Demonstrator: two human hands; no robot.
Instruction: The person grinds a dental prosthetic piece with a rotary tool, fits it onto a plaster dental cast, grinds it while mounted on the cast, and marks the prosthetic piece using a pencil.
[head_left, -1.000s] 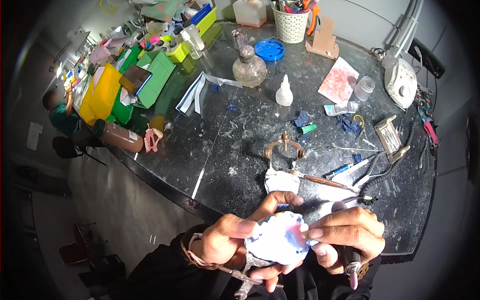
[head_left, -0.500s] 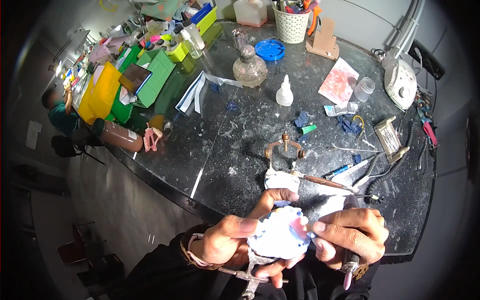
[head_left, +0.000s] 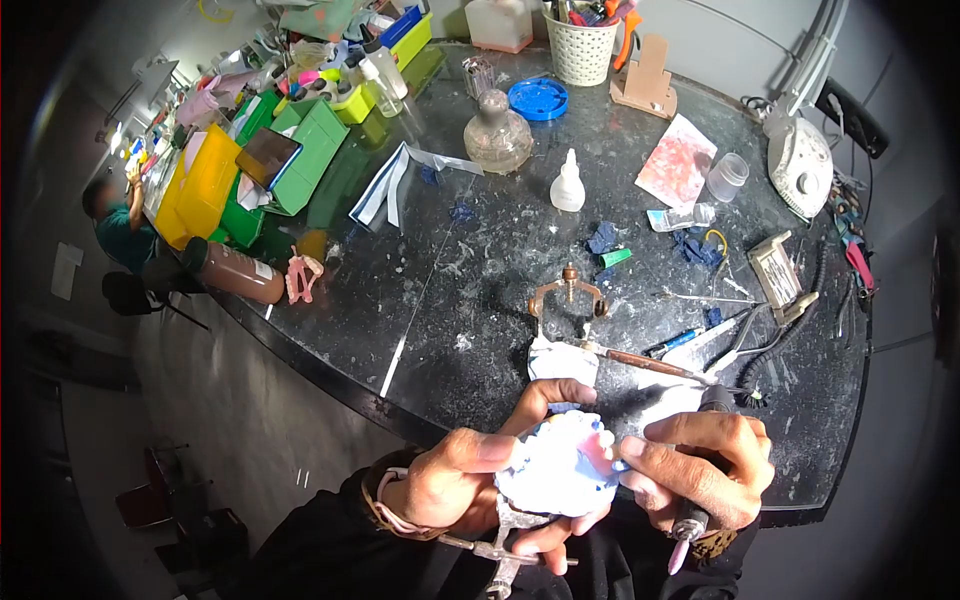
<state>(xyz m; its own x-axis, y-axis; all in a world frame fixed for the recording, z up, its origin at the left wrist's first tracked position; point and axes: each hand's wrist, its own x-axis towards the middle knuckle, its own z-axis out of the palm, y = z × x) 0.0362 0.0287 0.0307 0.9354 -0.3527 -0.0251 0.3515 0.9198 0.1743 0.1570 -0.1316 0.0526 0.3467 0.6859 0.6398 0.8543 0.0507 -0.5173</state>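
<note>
At the near edge of a dark table, your left hand grasps a white tooth model on its metal frame, while your right hand clasps a pink-tipped drill beside it.

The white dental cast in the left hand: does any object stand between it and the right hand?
Nothing clearly visible: the fingertips of the right hand are close beside the white cast; whether they touch is unclear.
</note>
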